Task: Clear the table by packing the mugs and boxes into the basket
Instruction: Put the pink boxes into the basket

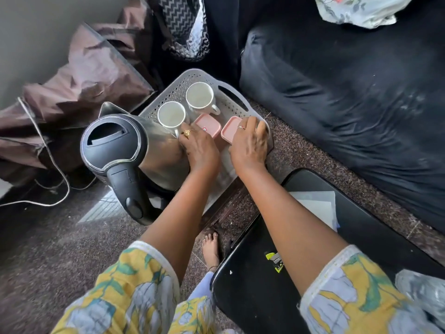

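While both hands, left and right, grip pink-lidded boxes, white mugs stand in the grey basket.

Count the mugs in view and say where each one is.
2. The near mug stands in the basket beside the kettle; the far mug stands behind it, also in the basket. Part of the basket is hidden.

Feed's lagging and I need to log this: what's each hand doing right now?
Left hand: curled at the near mug handle; grip cannot be told.
Right hand: grips the right pink box.
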